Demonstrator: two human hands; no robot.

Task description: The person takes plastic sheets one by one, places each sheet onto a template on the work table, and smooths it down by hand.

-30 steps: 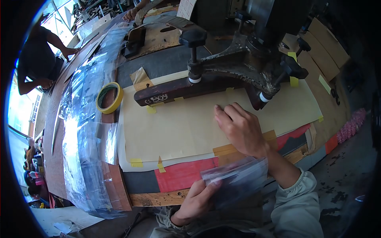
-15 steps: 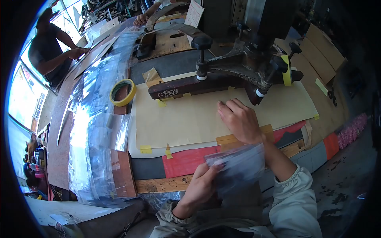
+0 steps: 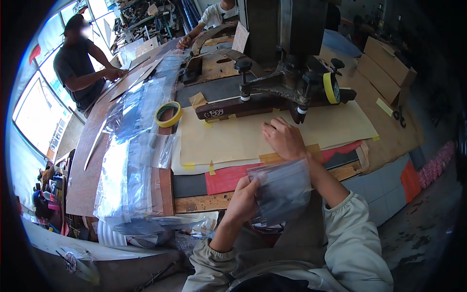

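My left hand (image 3: 243,198) is closed on the edge of a thin stack of clear plastic bags (image 3: 284,190), held in front of the table edge. My right hand (image 3: 286,140) rests on the beige sheet (image 3: 219,143), fingers curled in. Whatever is under those fingers, if anything, is hidden. The stack's upper right corner lies against my right wrist. Just beyond the right hand, a dark press bar (image 3: 224,112) on a metal bracket (image 3: 277,80) spans the sheet. Brown tape (image 3: 272,157) and a red strip (image 3: 228,180) run along the sheet's near side.
Left of the sheet are a yellow tape roll (image 3: 177,116) and a long pile of clear plastic (image 3: 129,155). Another yellow roll (image 3: 332,87) hangs on the bracket. Scissors (image 3: 400,117) and cardboard (image 3: 384,65) are at right. Two people (image 3: 80,68) work across the table.
The view has shifted, so the table appears higher and the people show more. My left hand still grips the plastic bags, now held more upright; my right hand stays on the sheet.
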